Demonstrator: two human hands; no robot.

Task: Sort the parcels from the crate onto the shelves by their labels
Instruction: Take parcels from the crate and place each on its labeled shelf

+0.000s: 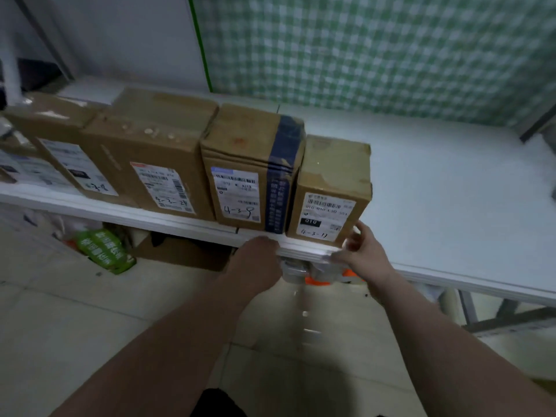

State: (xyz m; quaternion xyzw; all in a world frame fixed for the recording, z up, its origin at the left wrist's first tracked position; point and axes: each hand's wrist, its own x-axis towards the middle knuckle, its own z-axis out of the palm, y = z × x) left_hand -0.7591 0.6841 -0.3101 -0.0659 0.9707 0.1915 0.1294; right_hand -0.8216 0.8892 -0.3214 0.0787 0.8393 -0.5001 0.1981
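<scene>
A row of cardboard parcels stands along the front of a white shelf (451, 191). The rightmost small parcel (331, 188) carries a label marked 4-3-17. Left of it stands a parcel with dark blue tape (249, 164) marked 4-3-9, then a larger one (150, 145) marked 4-3-24. My right hand (364, 251) is at the small parcel's lower right corner with fingers spread, touching or just off it. My left hand (258, 260) hangs at the shelf's front edge below the taped parcel, fingers curled down, nothing visible in it. No crate is in view.
More parcels (54, 139) fill the shelf's left end. The shelf's right half is bare, backed by green checked cloth (376, 49). Under the shelf lie a green bag (102, 248), a cardboard box (180, 251) and an orange and grey item (319, 273) on the tiled floor.
</scene>
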